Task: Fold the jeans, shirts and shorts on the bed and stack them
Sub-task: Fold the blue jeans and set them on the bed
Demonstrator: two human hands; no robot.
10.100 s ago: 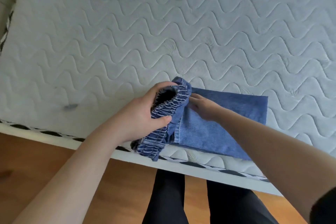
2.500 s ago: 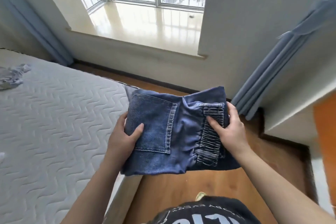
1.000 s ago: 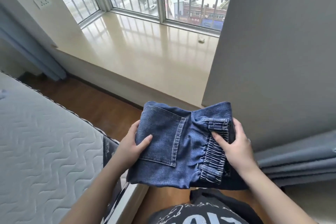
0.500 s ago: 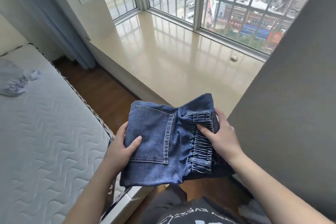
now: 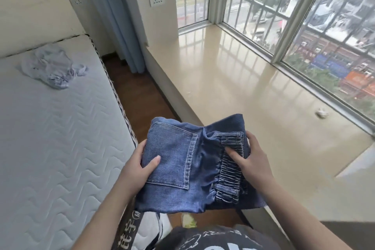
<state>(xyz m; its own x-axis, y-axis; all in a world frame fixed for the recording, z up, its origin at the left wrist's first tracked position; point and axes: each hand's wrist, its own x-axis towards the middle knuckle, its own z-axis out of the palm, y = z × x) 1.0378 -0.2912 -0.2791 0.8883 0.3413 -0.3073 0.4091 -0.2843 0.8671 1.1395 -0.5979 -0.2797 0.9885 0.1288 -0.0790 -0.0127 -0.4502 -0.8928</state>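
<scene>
I hold the folded blue jeans (image 5: 188,168) in the air between the bed and the window ledge, back pocket up. My left hand (image 5: 138,166) grips their left edge, thumb on the pocket. My right hand (image 5: 249,160) grips the right side, thumb pressed on the gathered elastic waistband. A crumpled pale blue-grey garment (image 5: 52,67) lies at the far end of the white quilted mattress (image 5: 50,138), well away from both hands.
A wide glossy beige window ledge (image 5: 253,97) runs along the right below barred windows; a small white object (image 5: 321,112) lies on it. A strip of wooden floor (image 5: 138,95) separates bed and ledge. A blue curtain (image 5: 119,18) hangs at the far corner.
The view has swung left, so more of the bed and the crumpled garment show. Both hands keep the same grip on the folded jeans, carried off the mattress since the earliest frame.
</scene>
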